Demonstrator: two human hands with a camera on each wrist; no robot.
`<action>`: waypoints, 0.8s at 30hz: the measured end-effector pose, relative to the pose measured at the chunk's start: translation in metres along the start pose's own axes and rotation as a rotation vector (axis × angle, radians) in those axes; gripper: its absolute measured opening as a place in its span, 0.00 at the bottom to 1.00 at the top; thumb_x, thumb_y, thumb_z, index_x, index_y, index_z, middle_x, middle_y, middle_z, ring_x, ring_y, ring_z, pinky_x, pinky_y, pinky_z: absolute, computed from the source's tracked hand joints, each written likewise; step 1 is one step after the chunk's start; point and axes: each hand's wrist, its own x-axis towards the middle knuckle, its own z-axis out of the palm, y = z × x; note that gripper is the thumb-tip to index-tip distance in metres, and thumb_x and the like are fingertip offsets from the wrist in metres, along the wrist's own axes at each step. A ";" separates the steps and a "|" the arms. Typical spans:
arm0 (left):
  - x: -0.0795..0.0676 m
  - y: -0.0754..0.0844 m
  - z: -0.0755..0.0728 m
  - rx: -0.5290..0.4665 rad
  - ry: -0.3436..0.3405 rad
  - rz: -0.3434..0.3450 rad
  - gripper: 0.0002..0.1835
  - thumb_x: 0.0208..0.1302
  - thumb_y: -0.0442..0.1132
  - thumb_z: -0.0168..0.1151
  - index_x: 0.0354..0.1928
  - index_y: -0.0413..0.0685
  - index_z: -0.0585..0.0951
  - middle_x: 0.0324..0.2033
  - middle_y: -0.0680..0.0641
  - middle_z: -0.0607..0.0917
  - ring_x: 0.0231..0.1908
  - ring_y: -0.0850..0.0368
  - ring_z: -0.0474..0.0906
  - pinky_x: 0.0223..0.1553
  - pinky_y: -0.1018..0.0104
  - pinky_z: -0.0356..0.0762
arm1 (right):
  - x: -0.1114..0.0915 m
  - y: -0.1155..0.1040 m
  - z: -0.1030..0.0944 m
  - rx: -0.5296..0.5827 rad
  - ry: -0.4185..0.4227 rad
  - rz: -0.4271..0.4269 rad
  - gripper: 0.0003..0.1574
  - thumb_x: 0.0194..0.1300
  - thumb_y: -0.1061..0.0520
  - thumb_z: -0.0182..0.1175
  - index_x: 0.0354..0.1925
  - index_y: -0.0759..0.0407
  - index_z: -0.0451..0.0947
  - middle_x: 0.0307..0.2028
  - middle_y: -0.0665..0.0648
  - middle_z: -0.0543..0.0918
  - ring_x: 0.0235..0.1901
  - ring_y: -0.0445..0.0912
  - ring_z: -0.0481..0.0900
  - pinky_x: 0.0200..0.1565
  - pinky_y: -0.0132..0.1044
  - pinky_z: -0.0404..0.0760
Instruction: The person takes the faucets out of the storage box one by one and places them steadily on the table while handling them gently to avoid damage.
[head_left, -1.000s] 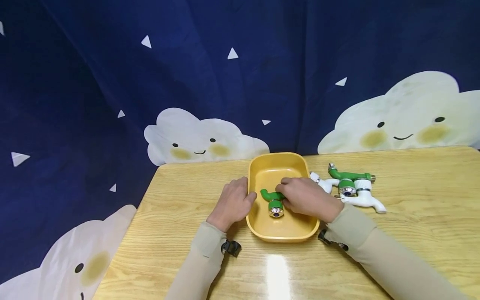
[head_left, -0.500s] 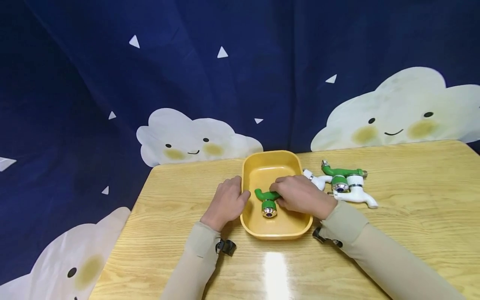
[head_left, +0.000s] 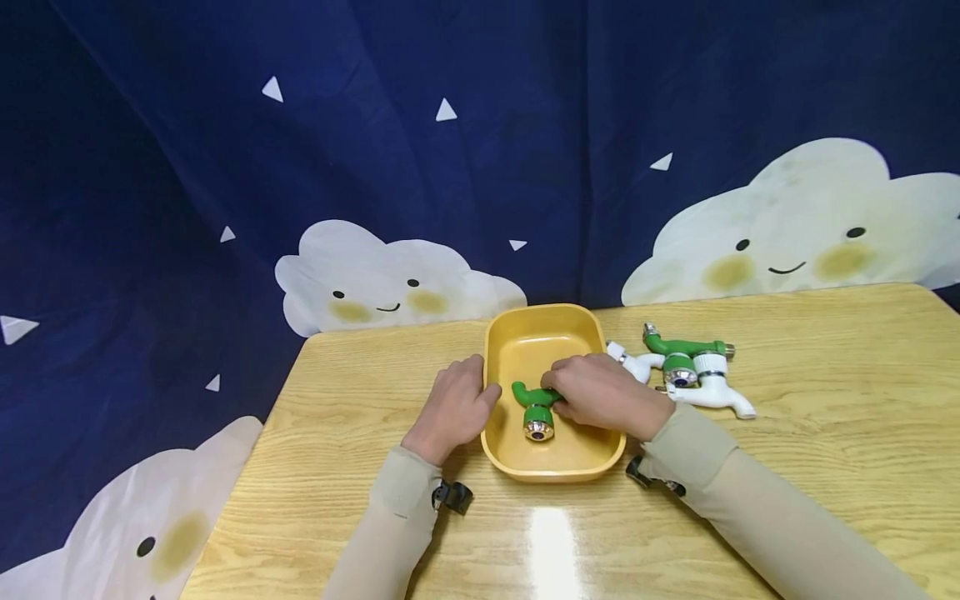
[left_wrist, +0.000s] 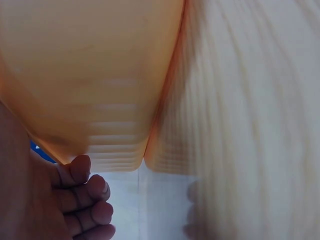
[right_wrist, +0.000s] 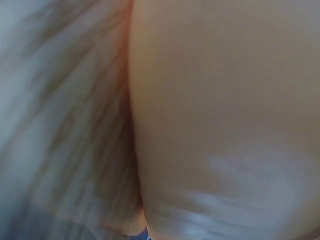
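Observation:
A yellow plastic basin (head_left: 551,477) stands on the table in the head view. At its left rim is my left hand (head_left: 452,408), thumb over the edge; the left wrist view shows its curled fingers (left_wrist: 82,172) against the basin's outer wall (left_wrist: 90,75). Inside the basin lies a green tap (head_left: 537,408) with a chrome-capped knob toward me and its spout pointing left. My right hand (head_left: 603,396) reaches over the right rim and pinches the tap's right end, which the fingers hide. The right wrist view shows mostly the basin's wall (right_wrist: 225,100), not the grip.
Right of the basin, another green tap (head_left: 682,346) lies close against a white tap (head_left: 716,393). A second white tap (head_left: 636,363) sits beside the basin's rim, partly behind my right hand. A dark blue cloud-print curtain (head_left: 480,50) hangs behind the wooden table (head_left: 825,417).
The head view has shifted slightly. Both hands, the basin and the green tap keep nearly the same places relative to one another.

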 end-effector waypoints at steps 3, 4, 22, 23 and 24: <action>0.000 0.000 0.000 0.003 0.003 0.003 0.09 0.69 0.45 0.50 0.34 0.49 0.72 0.26 0.48 0.73 0.31 0.51 0.70 0.39 0.60 0.66 | 0.000 0.000 0.000 -0.002 0.000 -0.004 0.06 0.59 0.56 0.74 0.35 0.50 0.85 0.26 0.46 0.79 0.24 0.40 0.73 0.29 0.39 0.76; 0.000 0.000 0.000 0.004 0.003 0.003 0.09 0.69 0.45 0.50 0.34 0.49 0.72 0.26 0.48 0.73 0.31 0.51 0.70 0.39 0.60 0.66 | 0.000 0.000 0.000 -0.001 -0.001 -0.004 0.06 0.59 0.55 0.74 0.35 0.50 0.85 0.26 0.46 0.79 0.24 0.40 0.73 0.29 0.39 0.76; -0.001 -0.001 0.000 0.057 0.031 0.023 0.09 0.68 0.44 0.52 0.31 0.49 0.72 0.24 0.49 0.73 0.30 0.52 0.70 0.37 0.61 0.66 | -0.002 0.000 0.000 0.006 0.065 -0.067 0.08 0.63 0.54 0.72 0.41 0.53 0.86 0.31 0.47 0.83 0.27 0.39 0.78 0.33 0.39 0.81; -0.001 0.000 0.000 0.057 0.032 0.024 0.09 0.68 0.44 0.51 0.31 0.49 0.72 0.24 0.49 0.73 0.30 0.52 0.70 0.37 0.61 0.66 | -0.002 0.000 0.000 0.008 0.070 -0.069 0.08 0.63 0.54 0.71 0.41 0.53 0.86 0.31 0.47 0.83 0.27 0.39 0.78 0.33 0.39 0.81; -0.001 0.000 0.000 0.058 0.034 0.026 0.09 0.68 0.44 0.51 0.31 0.49 0.72 0.24 0.49 0.73 0.30 0.52 0.70 0.36 0.61 0.66 | -0.002 0.001 0.001 0.010 0.076 -0.072 0.08 0.63 0.55 0.71 0.41 0.53 0.86 0.31 0.47 0.83 0.27 0.39 0.77 0.33 0.39 0.81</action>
